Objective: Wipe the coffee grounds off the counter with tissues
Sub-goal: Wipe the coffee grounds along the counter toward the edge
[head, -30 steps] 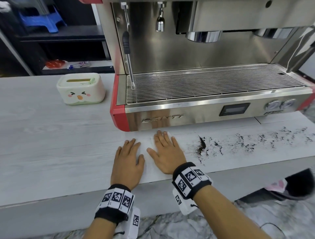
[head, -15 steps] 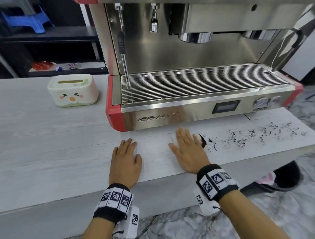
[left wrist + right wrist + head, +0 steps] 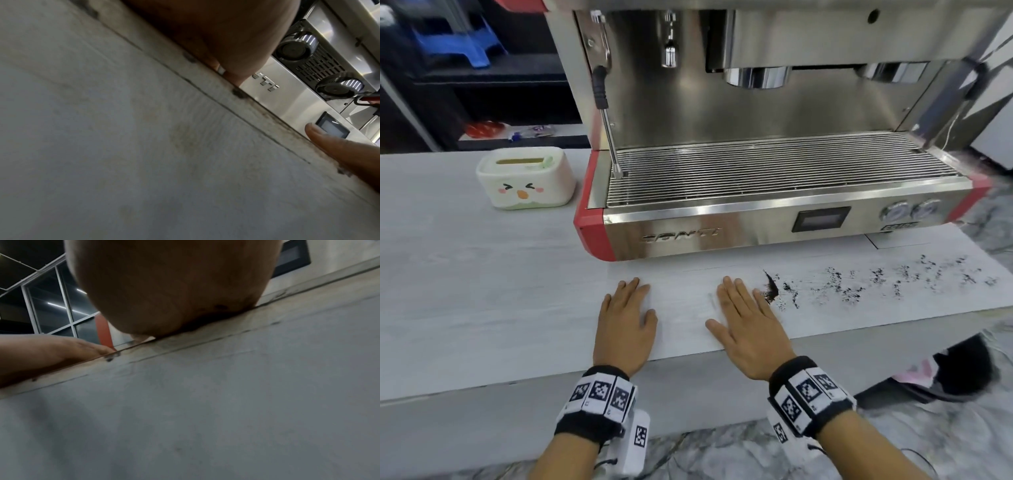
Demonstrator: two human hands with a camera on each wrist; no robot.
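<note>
Dark coffee grounds (image 3: 839, 287) are scattered along the pale counter (image 3: 482, 291) in front of the espresso machine, with a denser heap (image 3: 770, 289) at their left end. My right hand (image 3: 748, 318) lies flat, palm down, with its little-finger edge against that heap. My left hand (image 3: 628, 315) lies flat on the counter to its left and holds nothing. A white tissue box (image 3: 525, 178) with a duck face stands at the back left, far from both hands. In the wrist views only my palms (image 3: 216, 32) (image 3: 174, 288) and thumbs (image 3: 339, 146) (image 3: 51, 350) show. No tissue is visible in either hand.
The steel and red espresso machine (image 3: 756, 226) stands just beyond my fingers, its steam wand (image 3: 607, 137) hanging at its left. The counter's front edge (image 3: 688, 373) runs under my wrists. A dark bin-like object (image 3: 959, 373) sits below the edge at the right.
My right hand has slid to the right, away from the left hand, until its edge reached the heap of grounds. The left hand has stayed in place.
</note>
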